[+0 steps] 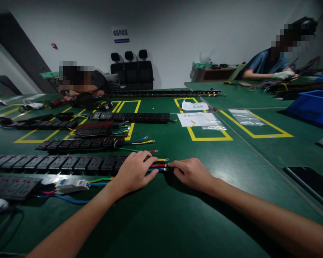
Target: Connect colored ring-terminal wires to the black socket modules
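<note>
A long black socket strip (80, 163) lies across the green table, with yellow, red and blue wires coming out of its right end. My left hand (136, 170) rests over that end, its fingers closed around the wires. The metal lugs (165, 169) at the wire tips stick out to the right of it. My right hand (190, 172) is at the lugs with index finger and thumb pinched together. A small dark piece seems to be at its fingertips, too small to make out.
More socket strips (80, 143) lie behind and at the left, near a white breaker (71, 185). Papers (195, 119) and plastic bags (246, 117) lie behind my right hand. A phone (310, 182) and a blue bin (312, 107) are at the right. Two people sit at the far side.
</note>
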`<state>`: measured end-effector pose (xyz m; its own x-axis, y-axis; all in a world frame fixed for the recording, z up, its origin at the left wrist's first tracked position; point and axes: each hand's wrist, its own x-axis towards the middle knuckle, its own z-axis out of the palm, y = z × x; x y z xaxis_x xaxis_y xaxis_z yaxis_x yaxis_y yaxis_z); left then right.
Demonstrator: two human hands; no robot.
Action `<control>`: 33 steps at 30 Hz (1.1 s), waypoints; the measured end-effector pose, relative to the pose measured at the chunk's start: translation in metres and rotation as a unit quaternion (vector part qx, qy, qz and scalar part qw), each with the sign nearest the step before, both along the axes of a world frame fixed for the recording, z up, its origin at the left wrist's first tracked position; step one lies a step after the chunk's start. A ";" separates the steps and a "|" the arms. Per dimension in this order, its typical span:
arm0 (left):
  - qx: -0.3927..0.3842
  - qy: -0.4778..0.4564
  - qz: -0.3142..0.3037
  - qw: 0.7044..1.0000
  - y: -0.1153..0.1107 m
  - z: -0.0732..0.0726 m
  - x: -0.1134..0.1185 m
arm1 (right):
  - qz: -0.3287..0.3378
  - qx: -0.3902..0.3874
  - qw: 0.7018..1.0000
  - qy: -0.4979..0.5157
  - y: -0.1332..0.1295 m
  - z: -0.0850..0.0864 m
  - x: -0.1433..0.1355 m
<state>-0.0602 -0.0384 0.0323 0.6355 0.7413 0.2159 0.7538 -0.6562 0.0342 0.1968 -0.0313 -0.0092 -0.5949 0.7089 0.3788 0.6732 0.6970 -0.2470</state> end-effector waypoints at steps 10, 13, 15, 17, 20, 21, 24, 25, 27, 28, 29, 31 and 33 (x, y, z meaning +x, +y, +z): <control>-0.009 0.004 0.004 1.000 0.000 0.000 0.000 | -0.013 0.010 1.000 -0.023 -0.002 0.000 0.000; -0.011 0.002 0.004 1.000 0.000 0.000 0.000 | -0.028 0.015 0.999 -0.016 -0.003 0.001 0.000; -0.012 0.001 0.002 1.000 0.000 0.000 0.000 | -0.039 0.017 0.999 -0.014 -0.003 0.001 0.000; -0.011 -0.001 0.001 1.000 0.000 0.000 0.000 | -0.045 0.015 0.999 -0.021 -0.003 0.001 0.000; -0.010 -0.003 0.001 1.000 0.000 0.000 0.001 | -0.043 0.012 0.998 -0.037 -0.001 0.000 -0.001; -0.011 -0.002 0.002 1.000 0.000 0.000 0.001 | -0.042 0.011 0.998 -0.041 -0.001 0.000 -0.001; -0.015 0.003 0.004 1.000 0.000 0.000 0.001 | -0.048 0.006 0.997 -0.057 0.000 0.000 -0.001; -0.017 0.005 0.004 1.000 0.000 0.000 0.001 | -0.052 0.004 0.997 -0.063 0.000 0.000 -0.002; -0.017 0.008 0.004 1.000 0.000 0.001 0.001 | -0.059 -0.003 0.996 -0.073 -0.001 0.001 -0.002; -0.017 0.008 0.004 1.000 0.000 0.001 0.001 | -0.062 -0.007 0.995 -0.077 -0.001 0.002 -0.002; -0.016 0.008 0.005 1.000 -0.001 0.001 0.001 | -0.063 -0.011 0.995 -0.080 -0.002 0.003 -0.003; -0.014 0.007 0.005 1.000 -0.001 0.001 0.001 | -0.065 -0.018 0.994 -0.083 -0.002 0.004 -0.003; -0.012 0.004 0.004 1.000 -0.002 0.002 0.001 | -0.065 -0.021 0.994 -0.082 -0.003 0.005 -0.003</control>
<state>-0.0588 -0.0401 0.0340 0.6308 0.7517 0.1924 0.7596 -0.6488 0.0445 0.1934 -0.0341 -0.0042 -0.5485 0.7969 0.2533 0.7905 0.5929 -0.1537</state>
